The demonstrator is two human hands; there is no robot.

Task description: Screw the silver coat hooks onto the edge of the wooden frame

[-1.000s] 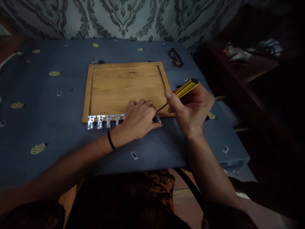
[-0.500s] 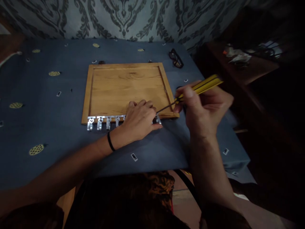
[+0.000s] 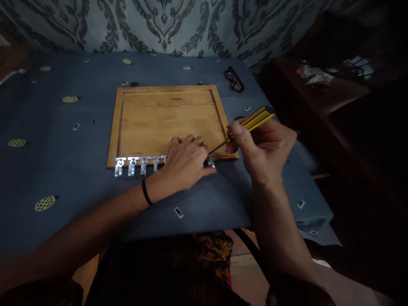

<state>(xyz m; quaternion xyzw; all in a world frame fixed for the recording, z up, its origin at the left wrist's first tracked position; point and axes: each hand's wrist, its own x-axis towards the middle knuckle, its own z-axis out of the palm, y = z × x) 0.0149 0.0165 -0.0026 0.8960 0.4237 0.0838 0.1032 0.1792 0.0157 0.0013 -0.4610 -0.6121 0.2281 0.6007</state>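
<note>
The hook rail [image 3: 132, 162] lines the wooden board [image 3: 168, 117], its fastening seemingly unfinished, while your right hand [image 3: 267, 148] grasps the screwdriver [image 3: 258, 119] and your left hand [image 3: 186, 163] covers the rail, grip unclear.

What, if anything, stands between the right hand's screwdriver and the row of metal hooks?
Nothing visible blocks the screwdriver near the right end of the metal hooks; the left hand covers the row's middle. Tip contact is unclear.

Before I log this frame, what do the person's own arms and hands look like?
The left hand is ungloved, with a thin black band around its wrist. The right hand is ungloved too, with no band showing. Dark fabric sleeves leave both forearms uncovered.
</note>
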